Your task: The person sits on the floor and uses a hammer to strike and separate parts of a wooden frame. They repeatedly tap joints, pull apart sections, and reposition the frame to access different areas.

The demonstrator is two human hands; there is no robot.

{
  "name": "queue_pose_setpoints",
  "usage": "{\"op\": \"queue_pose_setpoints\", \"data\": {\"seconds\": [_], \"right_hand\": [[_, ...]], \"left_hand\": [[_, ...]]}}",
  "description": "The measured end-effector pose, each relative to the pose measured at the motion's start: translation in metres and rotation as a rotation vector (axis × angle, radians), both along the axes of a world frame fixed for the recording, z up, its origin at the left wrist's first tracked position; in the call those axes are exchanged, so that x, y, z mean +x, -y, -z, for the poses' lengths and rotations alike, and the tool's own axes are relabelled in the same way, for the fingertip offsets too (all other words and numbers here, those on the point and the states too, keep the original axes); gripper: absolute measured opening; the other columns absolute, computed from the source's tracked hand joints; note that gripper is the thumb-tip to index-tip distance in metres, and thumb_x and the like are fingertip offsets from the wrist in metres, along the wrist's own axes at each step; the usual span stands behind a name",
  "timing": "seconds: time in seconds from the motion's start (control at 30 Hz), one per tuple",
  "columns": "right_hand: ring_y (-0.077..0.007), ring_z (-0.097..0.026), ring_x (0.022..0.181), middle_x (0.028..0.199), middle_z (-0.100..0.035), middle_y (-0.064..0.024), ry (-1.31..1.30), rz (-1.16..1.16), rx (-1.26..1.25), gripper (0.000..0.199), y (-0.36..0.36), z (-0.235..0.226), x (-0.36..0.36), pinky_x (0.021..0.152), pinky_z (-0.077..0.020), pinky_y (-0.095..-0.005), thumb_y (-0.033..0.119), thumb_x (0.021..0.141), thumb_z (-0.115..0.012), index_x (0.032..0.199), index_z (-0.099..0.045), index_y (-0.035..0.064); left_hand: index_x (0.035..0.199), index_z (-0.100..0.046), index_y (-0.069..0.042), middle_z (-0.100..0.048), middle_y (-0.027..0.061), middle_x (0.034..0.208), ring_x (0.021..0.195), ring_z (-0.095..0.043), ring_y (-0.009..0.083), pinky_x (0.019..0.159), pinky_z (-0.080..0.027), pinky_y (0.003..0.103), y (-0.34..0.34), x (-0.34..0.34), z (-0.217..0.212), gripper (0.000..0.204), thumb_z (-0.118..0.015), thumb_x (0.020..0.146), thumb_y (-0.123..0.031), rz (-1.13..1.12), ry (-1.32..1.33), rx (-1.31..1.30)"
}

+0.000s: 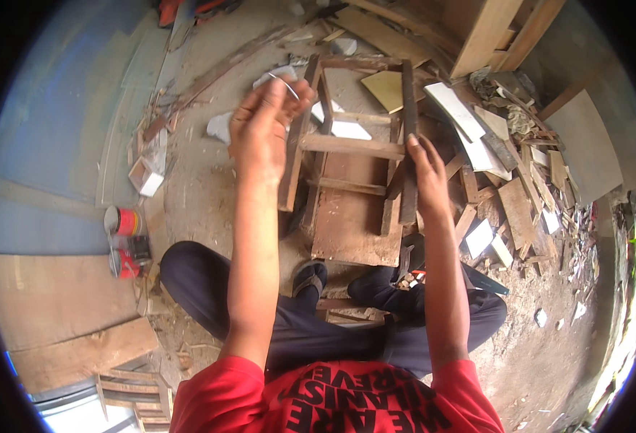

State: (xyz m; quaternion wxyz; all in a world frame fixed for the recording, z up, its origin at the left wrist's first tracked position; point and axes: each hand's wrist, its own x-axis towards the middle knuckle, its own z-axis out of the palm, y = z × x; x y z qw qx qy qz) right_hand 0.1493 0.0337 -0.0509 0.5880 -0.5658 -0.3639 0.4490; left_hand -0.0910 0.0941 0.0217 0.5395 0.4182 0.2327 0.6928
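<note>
In front of me stands a wooden frame (354, 147) of dark, worn rails and crossbars, like the skeleton of a small stool. My right hand (431, 169) grips its right-hand rail, thumb on the near face. Raised beside the frame's far left corner, my left hand (261, 130) pinches a thin shiny nail (283, 85) between thumb and fingers. Below the frame lies a brown wooden board (357, 231), partly covered by the frame's lower bars.
Scrap wood and offcuts (516, 206) are heaped on the right. White board pieces (469, 133) lie near the frame. Two red paint cans (124, 220) stand at the left. Plywood (58, 307) lies at lower left, and a tall wooden panel (487, 36) leans at the far right.
</note>
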Motion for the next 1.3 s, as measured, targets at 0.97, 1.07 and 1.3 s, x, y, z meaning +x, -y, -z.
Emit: {"op": "queue_pose_setpoints", "data": {"seconds": [0.97, 1.07, 1.3], "right_hand": [[-0.0147, -0.054, 0.098, 0.106, -0.060, -0.0077, 0.200, 0.183, -0.097, 0.050, -0.010, 0.020, 0.015, 0.086, -0.0375, -0.0279, 0.045, 0.091, -0.065, 0.117, -0.062, 0.0024], [-0.0097, -0.054, 0.076, 0.086, -0.060, -0.0021, 0.100, 0.164, -0.138, 0.039, -0.013, 0.020, 0.017, 0.067, -0.0384, -0.0232, 0.044, 0.091, -0.066, 0.102, -0.065, 0.0064], [-0.0044, -0.039, 0.046, 0.058, -0.044, 0.0069, 0.016, 0.275, -0.210, 0.033, -0.005, 0.006, -0.003, 0.042, -0.0275, -0.0207, 0.042, 0.092, -0.067, 0.076, -0.059, 0.0138]], "left_hand": [[0.119, -0.066, -0.006, -0.069, 0.0252, 0.106, 0.104, -0.064, 0.0435, 0.091, -0.051, 0.050, 0.000, -0.056, 0.385, 0.037, -0.060, 0.091, -0.030, -0.354, -0.987, -0.635], [0.114, -0.068, -0.008, -0.068, 0.0249, 0.107, 0.105, -0.063, 0.0426, 0.090, -0.051, 0.050, -0.003, -0.037, 0.415, 0.035, -0.058, 0.092, -0.033, -0.173, -0.861, -0.369], [0.111, -0.070, -0.003, -0.068, 0.0247, 0.104, 0.101, -0.066, 0.0406, 0.087, -0.053, 0.047, -0.004, -0.035, 0.435, 0.033, -0.064, 0.085, -0.022, -0.118, -1.225, -0.542]]}}
